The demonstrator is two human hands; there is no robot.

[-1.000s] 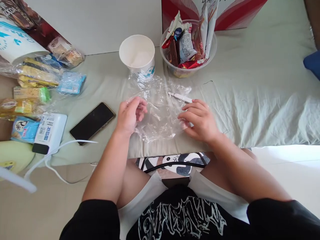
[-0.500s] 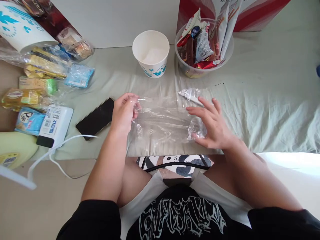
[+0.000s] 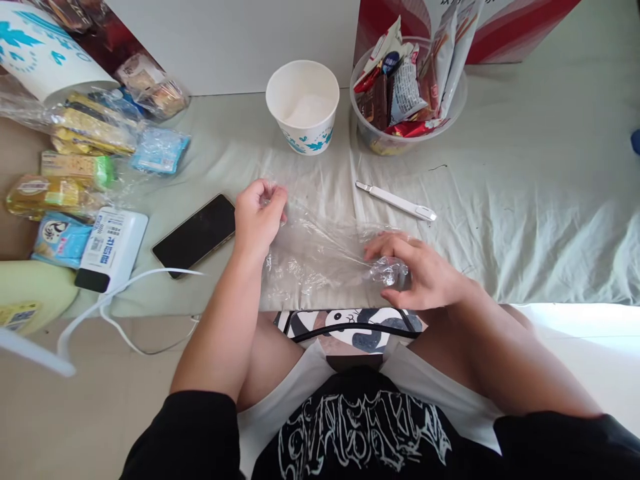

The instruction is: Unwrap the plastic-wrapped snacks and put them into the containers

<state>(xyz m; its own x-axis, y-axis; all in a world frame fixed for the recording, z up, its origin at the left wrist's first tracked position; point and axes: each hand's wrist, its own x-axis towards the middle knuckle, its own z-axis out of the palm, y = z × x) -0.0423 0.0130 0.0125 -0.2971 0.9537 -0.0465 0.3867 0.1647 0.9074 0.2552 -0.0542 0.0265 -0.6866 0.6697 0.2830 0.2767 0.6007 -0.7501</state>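
Note:
A crumpled clear plastic bag [image 3: 320,257] is stretched over the cloth in front of me. My left hand [image 3: 261,217] is closed, pinching the bag's upper left corner between thumb and fingers. At the other end, my right hand [image 3: 413,270] curls its fingers and thumb around a bunched part of the bag. Just beyond the right hand lies a white utility knife [image 3: 396,201], separate from the bag. A dark phone [image 3: 195,235] rests flat to the left of my left hand.
A white paper cup [image 3: 306,113] stands at the back, beside a clear tub [image 3: 373,141] full of wrapped snacks. On the left are several snack packets [image 3: 160,150], a tipped paper cup [image 3: 45,57] and a white power bank [image 3: 113,247] with a cable.
Both hands have shifted slightly; the right came nearer me and its fingers curled in. The bag has slid off the utility knife, which is now uncovered.

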